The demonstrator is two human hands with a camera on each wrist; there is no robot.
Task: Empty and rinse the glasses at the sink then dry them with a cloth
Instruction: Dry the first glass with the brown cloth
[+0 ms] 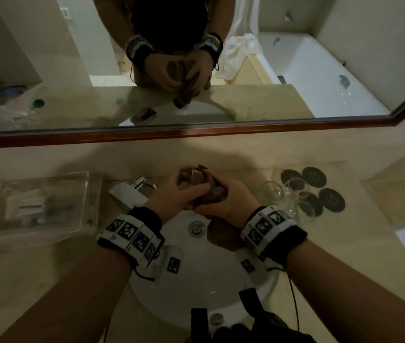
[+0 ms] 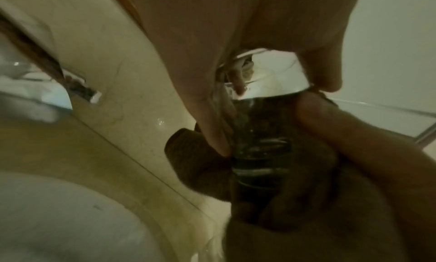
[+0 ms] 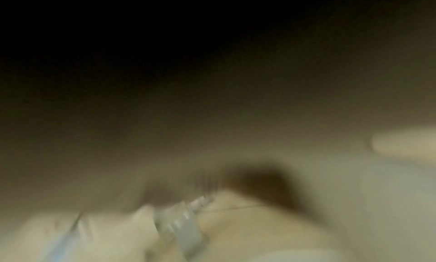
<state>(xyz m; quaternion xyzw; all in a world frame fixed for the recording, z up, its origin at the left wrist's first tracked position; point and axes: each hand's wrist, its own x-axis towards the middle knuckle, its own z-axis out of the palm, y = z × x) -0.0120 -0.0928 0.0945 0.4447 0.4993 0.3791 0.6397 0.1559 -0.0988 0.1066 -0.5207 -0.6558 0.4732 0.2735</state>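
The left hand [image 1: 171, 191] grips the glass [image 1: 194, 178], rim toward twelve o'clock. The right hand [image 1: 223, 201], at its three o'clock, clutches the cloth [image 1: 215, 194] stuffed against it.

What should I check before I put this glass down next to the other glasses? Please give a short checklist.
1. Left hand grips the glass: ok.
2. Right hand holds the brown cloth at the glass: ok.
3. Glass fully dry: cannot tell.
4. Free counter for it: ok, in front of the other glasses.
5. Tap off: ok, no stream visible.
6. Right wrist view usable: not ok, blurred.
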